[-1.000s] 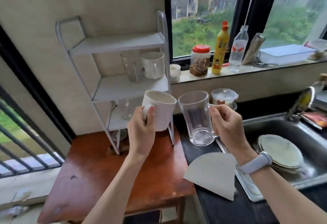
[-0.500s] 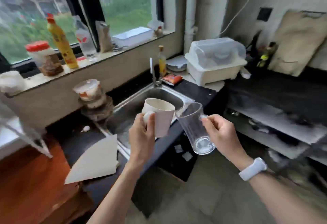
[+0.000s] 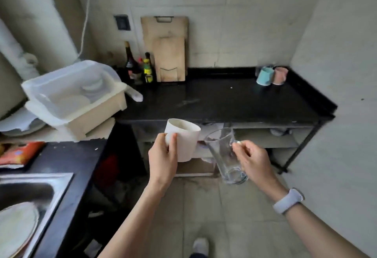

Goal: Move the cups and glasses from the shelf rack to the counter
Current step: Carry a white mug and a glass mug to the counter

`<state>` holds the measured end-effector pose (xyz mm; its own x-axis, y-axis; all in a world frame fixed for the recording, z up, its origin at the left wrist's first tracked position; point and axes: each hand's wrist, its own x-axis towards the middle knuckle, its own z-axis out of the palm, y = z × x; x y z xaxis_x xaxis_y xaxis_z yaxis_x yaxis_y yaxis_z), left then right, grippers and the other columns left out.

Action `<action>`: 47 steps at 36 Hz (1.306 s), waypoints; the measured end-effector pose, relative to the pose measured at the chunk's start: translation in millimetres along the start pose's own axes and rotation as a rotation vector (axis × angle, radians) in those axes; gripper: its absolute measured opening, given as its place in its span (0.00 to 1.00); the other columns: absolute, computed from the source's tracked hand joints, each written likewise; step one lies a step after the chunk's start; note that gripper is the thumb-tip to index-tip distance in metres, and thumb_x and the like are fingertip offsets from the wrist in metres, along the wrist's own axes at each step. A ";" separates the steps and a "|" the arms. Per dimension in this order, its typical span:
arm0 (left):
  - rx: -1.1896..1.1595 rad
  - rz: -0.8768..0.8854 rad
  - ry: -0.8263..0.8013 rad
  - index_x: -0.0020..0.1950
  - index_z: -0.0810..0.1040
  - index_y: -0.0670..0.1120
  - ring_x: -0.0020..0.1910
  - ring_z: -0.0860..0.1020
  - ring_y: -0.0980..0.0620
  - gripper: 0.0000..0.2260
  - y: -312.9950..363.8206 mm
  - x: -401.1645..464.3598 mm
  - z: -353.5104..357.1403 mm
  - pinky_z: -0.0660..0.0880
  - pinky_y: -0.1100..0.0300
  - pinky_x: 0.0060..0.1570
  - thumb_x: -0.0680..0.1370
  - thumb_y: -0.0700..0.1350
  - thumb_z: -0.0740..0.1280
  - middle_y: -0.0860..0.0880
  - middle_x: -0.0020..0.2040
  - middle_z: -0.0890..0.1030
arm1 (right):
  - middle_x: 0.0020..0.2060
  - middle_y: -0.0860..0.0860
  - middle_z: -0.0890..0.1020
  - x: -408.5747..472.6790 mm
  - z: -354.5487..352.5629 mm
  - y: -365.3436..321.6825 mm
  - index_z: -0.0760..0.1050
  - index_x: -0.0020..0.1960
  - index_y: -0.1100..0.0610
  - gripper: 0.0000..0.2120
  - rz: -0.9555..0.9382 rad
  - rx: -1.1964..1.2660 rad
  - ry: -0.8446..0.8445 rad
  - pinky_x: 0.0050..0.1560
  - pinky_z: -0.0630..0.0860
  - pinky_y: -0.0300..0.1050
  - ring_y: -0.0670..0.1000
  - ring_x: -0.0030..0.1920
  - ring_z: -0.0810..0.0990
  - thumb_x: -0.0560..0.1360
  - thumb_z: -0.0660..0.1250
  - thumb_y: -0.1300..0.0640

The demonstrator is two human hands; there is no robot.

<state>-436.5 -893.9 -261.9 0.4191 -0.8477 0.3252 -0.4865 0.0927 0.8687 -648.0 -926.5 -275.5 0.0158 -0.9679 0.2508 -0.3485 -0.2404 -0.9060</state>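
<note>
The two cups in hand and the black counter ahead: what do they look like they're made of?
White mug in the left hand: opaque, matte off-white, probably ceramic. Glass mug in the right hand: clear, the floor shows through it, so glass, though clear plastic can't be excluded. Counter: black, smooth, faintly glossy, likely polished stone or a laminate.

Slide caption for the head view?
Left hand holds white mug, right hand glass mug, facing black counter.
</note>
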 end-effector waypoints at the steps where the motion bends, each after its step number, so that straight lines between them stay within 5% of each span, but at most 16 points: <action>1: -0.013 0.003 -0.018 0.39 0.71 0.44 0.33 0.73 0.60 0.12 1.2 12.6 16.2 0.67 0.70 0.31 0.79 0.49 0.59 0.55 0.34 0.74 | 0.23 0.48 0.69 13.9 -6.2 8.2 0.70 0.33 0.62 0.14 0.006 -0.015 0.012 0.26 0.61 0.37 0.42 0.23 0.65 0.76 0.64 0.57; 5: -0.063 0.010 -0.051 0.32 0.65 0.52 0.32 0.72 0.68 0.15 6.7 68.5 74.6 0.67 0.75 0.29 0.79 0.48 0.59 0.56 0.31 0.71 | 0.24 0.48 0.67 76.6 -24.3 32.1 0.67 0.34 0.61 0.16 0.077 -0.037 0.037 0.27 0.63 0.40 0.43 0.24 0.65 0.76 0.63 0.53; 12: -0.153 -0.020 -0.194 0.45 0.72 0.44 0.38 0.75 0.55 0.12 14.4 180.5 184.0 0.70 0.75 0.27 0.79 0.51 0.58 0.54 0.41 0.75 | 0.23 0.44 0.68 197.3 -63.0 67.5 0.68 0.33 0.52 0.14 0.223 0.024 0.100 0.26 0.62 0.41 0.43 0.24 0.65 0.75 0.63 0.48; 21: -0.139 -0.101 -0.360 0.47 0.73 0.45 0.40 0.76 0.54 0.11 3.0 281.4 323.5 0.71 0.71 0.26 0.79 0.52 0.58 0.52 0.42 0.76 | 0.26 0.49 0.68 321.4 -103.0 145.4 0.71 0.37 0.60 0.14 0.453 0.041 0.129 0.21 0.60 0.37 0.43 0.22 0.63 0.76 0.62 0.52; 24: -0.114 -0.184 -0.386 0.45 0.73 0.45 0.39 0.75 0.54 0.12 -5.4 314.7 378.2 0.69 0.63 0.31 0.79 0.52 0.57 0.52 0.40 0.76 | 0.27 0.51 0.70 375.3 -111.9 179.2 0.73 0.41 0.64 0.15 0.530 0.048 0.108 0.23 0.62 0.40 0.46 0.23 0.65 0.77 0.62 0.52; 30: -0.097 -0.430 -0.388 0.41 0.72 0.45 0.36 0.71 0.55 0.11 -22.2 386.6 487.2 0.66 0.60 0.32 0.79 0.50 0.58 0.50 0.38 0.74 | 0.30 0.50 0.75 498.2 -119.9 249.2 0.74 0.41 0.57 0.10 0.645 0.030 0.026 0.31 0.69 0.38 0.45 0.28 0.73 0.77 0.59 0.54; 37: -0.059 -0.675 -0.295 0.51 0.76 0.42 0.54 0.74 0.42 0.13 -33.9 469.2 582.9 0.70 0.53 0.45 0.77 0.48 0.59 0.41 0.56 0.75 | 0.47 0.55 0.79 635.5 -115.8 304.5 0.75 0.52 0.59 0.14 0.669 -0.216 -0.095 0.47 0.74 0.48 0.54 0.48 0.78 0.79 0.55 0.53; 40: -0.117 -0.733 -0.261 0.47 0.77 0.42 0.46 0.73 0.48 0.09 -37.8 498.0 610.5 0.69 0.56 0.43 0.77 0.46 0.60 0.44 0.50 0.76 | 0.50 0.57 0.78 679.7 -111.0 323.6 0.75 0.55 0.61 0.14 0.652 -0.221 -0.097 0.47 0.69 0.46 0.54 0.49 0.75 0.79 0.56 0.54; 44: -0.197 -0.834 -0.208 0.38 0.76 0.45 0.36 0.70 0.50 0.09 -49.6 527.2 637.5 0.67 0.60 0.30 0.76 0.46 0.62 0.48 0.36 0.73 | 0.35 0.50 0.73 721.8 -99.5 346.7 0.74 0.50 0.60 0.11 0.668 -0.096 -0.053 0.35 0.68 0.43 0.47 0.34 0.71 0.79 0.56 0.55; 47: -0.305 -0.914 -0.196 0.34 0.75 0.49 0.39 0.72 0.50 0.10 -59.5 540.8 655.3 0.71 0.57 0.37 0.76 0.46 0.65 0.50 0.37 0.74 | 0.35 0.50 0.73 740.1 -87.8 362.9 0.73 0.47 0.59 0.11 0.690 -0.011 0.012 0.36 0.68 0.43 0.47 0.34 0.70 0.78 0.56 0.54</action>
<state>-683.2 -1700.1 -382.5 0.3870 -0.7294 -0.5640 0.1922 -0.5344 0.8231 -845.0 -1723.7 -388.8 -0.2228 -0.8985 -0.3781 -0.2846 0.4310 -0.8563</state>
